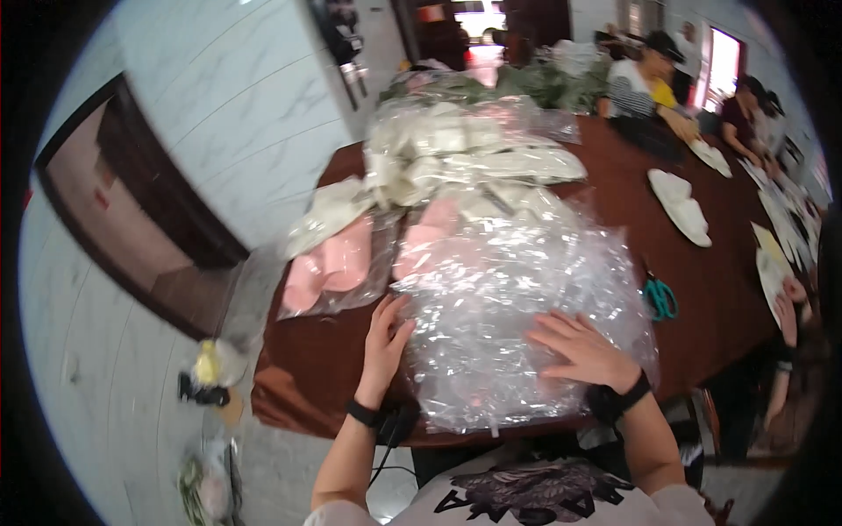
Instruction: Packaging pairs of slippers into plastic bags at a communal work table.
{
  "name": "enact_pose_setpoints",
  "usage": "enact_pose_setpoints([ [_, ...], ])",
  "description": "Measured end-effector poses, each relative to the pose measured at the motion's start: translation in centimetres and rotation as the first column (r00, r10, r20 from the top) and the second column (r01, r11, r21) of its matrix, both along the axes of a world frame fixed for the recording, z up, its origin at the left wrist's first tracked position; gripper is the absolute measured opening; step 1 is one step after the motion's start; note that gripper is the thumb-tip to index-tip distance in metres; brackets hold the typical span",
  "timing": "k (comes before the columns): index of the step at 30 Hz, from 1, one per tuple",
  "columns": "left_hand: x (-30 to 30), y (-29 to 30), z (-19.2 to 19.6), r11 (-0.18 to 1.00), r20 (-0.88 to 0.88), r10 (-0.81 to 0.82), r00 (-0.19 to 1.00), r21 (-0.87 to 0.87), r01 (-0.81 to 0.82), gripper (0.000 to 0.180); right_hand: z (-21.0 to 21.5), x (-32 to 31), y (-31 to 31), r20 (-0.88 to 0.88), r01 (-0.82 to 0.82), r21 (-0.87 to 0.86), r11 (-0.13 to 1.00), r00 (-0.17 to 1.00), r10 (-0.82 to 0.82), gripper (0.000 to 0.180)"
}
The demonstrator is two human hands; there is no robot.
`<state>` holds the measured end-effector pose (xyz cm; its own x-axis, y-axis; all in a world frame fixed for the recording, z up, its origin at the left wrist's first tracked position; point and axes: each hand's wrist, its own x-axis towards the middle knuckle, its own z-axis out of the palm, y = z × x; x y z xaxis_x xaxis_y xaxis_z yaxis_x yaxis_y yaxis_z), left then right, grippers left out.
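Note:
A large crinkled sheet or bag of clear plastic [478,351] lies flat in front of me at the table's near edge. My right hand [579,351] rests on it, palm down with fingers spread. At its left edge is my left hand [386,342], fingers apart and holding nothing. Under and behind the plastic, pink and cream pieces show through, partly hidden by glare. Just beyond my left hand lies a clear bag [338,263] with pink, slipper-like pieces and a cream one inside.
More bagged cream pieces [465,145] are heaped farther back on the brown-covered table [605,193]. Teal-handled scissors [660,298] lie right of the plastic. Loose cream pieces [680,206] lie beyond them. Several people work along the right side; one person's hands [789,307] are close by.

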<state>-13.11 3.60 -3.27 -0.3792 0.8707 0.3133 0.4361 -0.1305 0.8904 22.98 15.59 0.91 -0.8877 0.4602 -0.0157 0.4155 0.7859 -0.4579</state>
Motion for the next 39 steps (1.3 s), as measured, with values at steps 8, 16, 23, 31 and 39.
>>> enact_pose_setpoints([
  [8, -11.0, -0.9, 4.0, 0.955, -0.732, 0.282, 0.620, 0.153, -0.254, 0.060, 0.5, -0.9, -0.2, 0.007, 0.027, -0.059, 0.998, 1.000, -0.027, 0.069],
  [16, -13.1, 1.3, 4.5, 0.850, -0.464, 0.492, 0.737, 0.075, -0.521, 0.011, -0.4, -0.6, 0.2, -0.019, 0.051, -0.037, 0.998, 0.999, -0.051, 0.067],
  [23, -16.0, -0.6, 3.5, 0.911, -0.909, 0.149, 0.389, -0.026, -0.411, 0.047, -0.3, -0.5, 0.0, -0.057, 0.045, -0.011, 0.999, 0.997, -0.046, 0.064],
  [31, -12.3, -1.5, 4.1, 0.903, -0.297, 0.429, 0.853, 0.176, -0.393, 0.021, -1.1, -0.2, 0.0, -0.113, 0.046, -0.039, 0.998, 0.992, -0.050, 0.063],
  [39, -7.5, -16.5, 1.1, 0.659, -0.124, 0.715, 0.688, 0.448, -0.604, 0.025, -0.8, -0.2, -0.1, -0.095, 0.036, -0.066, 0.997, 0.995, -0.043, 0.062],
])
